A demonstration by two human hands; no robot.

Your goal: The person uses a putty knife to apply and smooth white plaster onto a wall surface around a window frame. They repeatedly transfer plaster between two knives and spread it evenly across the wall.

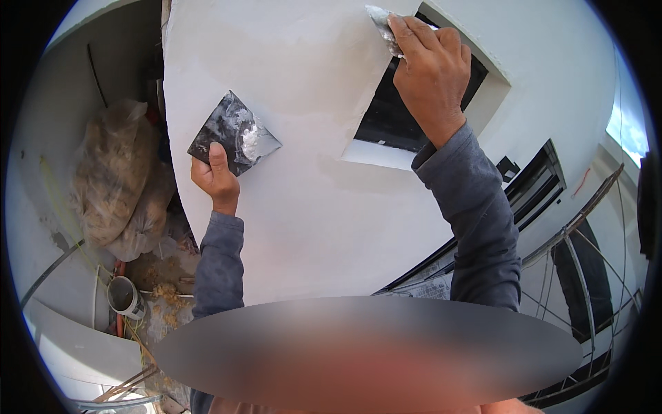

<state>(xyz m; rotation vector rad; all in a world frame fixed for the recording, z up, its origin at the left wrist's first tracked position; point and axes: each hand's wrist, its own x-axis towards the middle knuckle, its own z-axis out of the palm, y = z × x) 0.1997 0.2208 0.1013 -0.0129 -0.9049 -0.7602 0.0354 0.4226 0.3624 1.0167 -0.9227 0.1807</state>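
Observation:
My left hand (217,181) grips a dark square plasterer's hawk (224,127) by its lower edge, thumb on top. White filler paste (249,141) is smeared on the right part of its face. Raised at the upper right, my right hand (433,72) is closed around a putty knife (381,27) whose blade carries white paste. The blade is near the pale wall (296,228), beside the upper part of a recessed window (389,114); whether it touches the wall I cannot tell. My right hand and wrist cover part of the dark pane.
Clear plastic bags of tan material (114,179) lean at the left, with a white bucket (126,297) below. Metal scaffold framing (579,221) stands at the right, near another dark window (541,183). A blurred oval hides the lower middle.

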